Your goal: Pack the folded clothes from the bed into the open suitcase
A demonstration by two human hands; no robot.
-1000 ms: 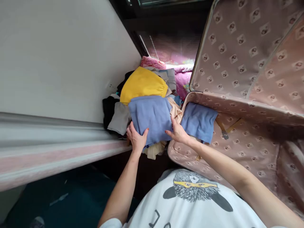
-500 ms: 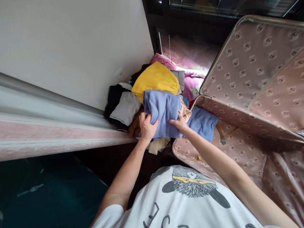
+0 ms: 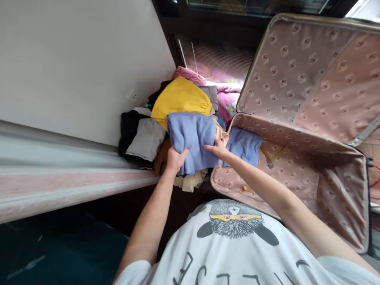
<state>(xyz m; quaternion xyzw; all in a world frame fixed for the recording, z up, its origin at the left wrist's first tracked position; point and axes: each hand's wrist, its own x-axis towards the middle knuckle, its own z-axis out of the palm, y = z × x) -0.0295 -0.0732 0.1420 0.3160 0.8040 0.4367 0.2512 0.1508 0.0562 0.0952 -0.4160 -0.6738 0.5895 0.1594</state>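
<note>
Pinching folded blue cloth (image 3: 194, 134) with left hand (image 3: 176, 160) and right hand (image 3: 219, 150).
Wearing white fabric shirt (image 3: 237, 249) with unclear black lettering (image 3: 224, 275) at six o'clock.

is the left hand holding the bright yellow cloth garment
No, the left hand holds the folded blue cloth garment by its left side, while the bright yellow cloth garment lies beyond that.

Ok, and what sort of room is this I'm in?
Likely a bedroom or another room at home: there's an open suitcase, a heap of clothes beside a pale wall, and a window blind beyond.
</note>
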